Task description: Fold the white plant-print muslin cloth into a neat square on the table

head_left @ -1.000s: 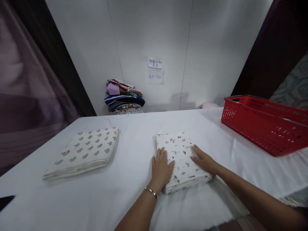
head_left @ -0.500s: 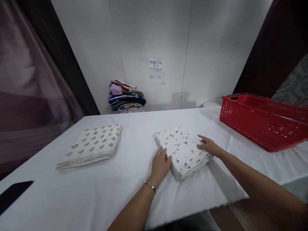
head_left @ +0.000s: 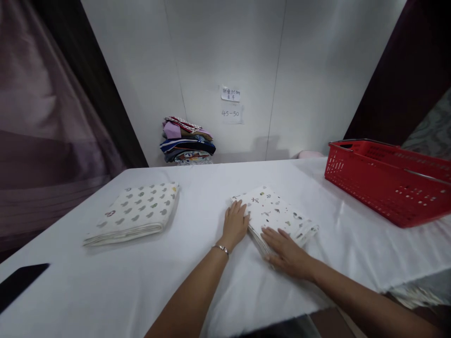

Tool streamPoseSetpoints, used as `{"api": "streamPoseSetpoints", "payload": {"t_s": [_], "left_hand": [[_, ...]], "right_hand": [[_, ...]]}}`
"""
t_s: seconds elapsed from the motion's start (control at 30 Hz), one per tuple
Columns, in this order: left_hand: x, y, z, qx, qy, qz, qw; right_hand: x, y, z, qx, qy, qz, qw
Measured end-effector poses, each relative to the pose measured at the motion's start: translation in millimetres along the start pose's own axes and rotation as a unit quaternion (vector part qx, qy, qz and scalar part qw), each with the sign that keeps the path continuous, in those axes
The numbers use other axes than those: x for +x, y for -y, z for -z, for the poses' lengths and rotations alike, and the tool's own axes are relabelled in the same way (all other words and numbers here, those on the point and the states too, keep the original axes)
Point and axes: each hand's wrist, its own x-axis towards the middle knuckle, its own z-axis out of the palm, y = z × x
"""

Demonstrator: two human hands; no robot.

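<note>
A folded white cloth (head_left: pixel 278 211) with small grey, green and brown prints lies at an angle on the white-covered table. At its left edge rests my left hand (head_left: pixel 236 226), fingers stretched over the rim of the fold, a silver bracelet on the wrist. My right hand (head_left: pixel 287 253) lies flat across the near corner, fingers extended on top of the fabric and the thumb by its near edge. Part of that corner is hidden under the right hand. To the left lies a second folded cloth (head_left: pixel 139 211), white with grey mushroom-like shapes, apart from both hands.
A red plastic basket (head_left: pixel 380 183) with metal handles stands on the right. Several folded fabrics form a stack (head_left: pixel 188 143) at the far edge by the wall. A black flat object (head_left: pixel 23 281) lies at the left front. Two paper notes (head_left: pixel 231 112) hang on the wall.
My right hand has moved from the cloth's right edge to its near corner and now lies flat there. The left hand has shifted slightly up along the left edge.
</note>
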Motion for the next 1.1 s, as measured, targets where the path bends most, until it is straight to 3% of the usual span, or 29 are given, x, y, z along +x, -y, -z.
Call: {"api": "streamPoseSetpoints", "payload": {"t_s": [0.1,0.17,0.4,0.53,0.63,0.8,0.93,1.1], "left_hand": [[7,7,-0.7,0.012,0.061,0.003,0.998],[6,11,-0.9,0.010,0.068,0.006,0.998],[17,20,-0.6,-0.028,-0.001,0.009,1.000],[44,28,0.5,-0.025,-0.026,0.091,0.995],[66,34,1.5,-0.043,0.034,0.172,0.984],[85,39,10.2,-0.064,0.088,0.224,0.969],[67,56,35.2,-0.074,0.082,0.255,0.961],[0,94,69.5,-0.089,0.004,0.315,0.945]], "right_hand": [[-8,0,-16,-0.037,-0.020,0.028,0.999],[-14,-1,-21,-0.050,-0.042,0.041,0.997],[-37,8,-29,-0.074,-0.103,0.036,0.991],[-40,9,-32,-0.075,-0.119,0.037,0.989],[-38,9,-33,-0.078,-0.127,0.035,0.988],[-36,9,-34,-0.078,-0.120,0.031,0.989],[-33,3,-26,-0.064,-0.100,0.065,0.991],[-19,-10,-22,-0.051,-0.097,0.105,0.988]]}}
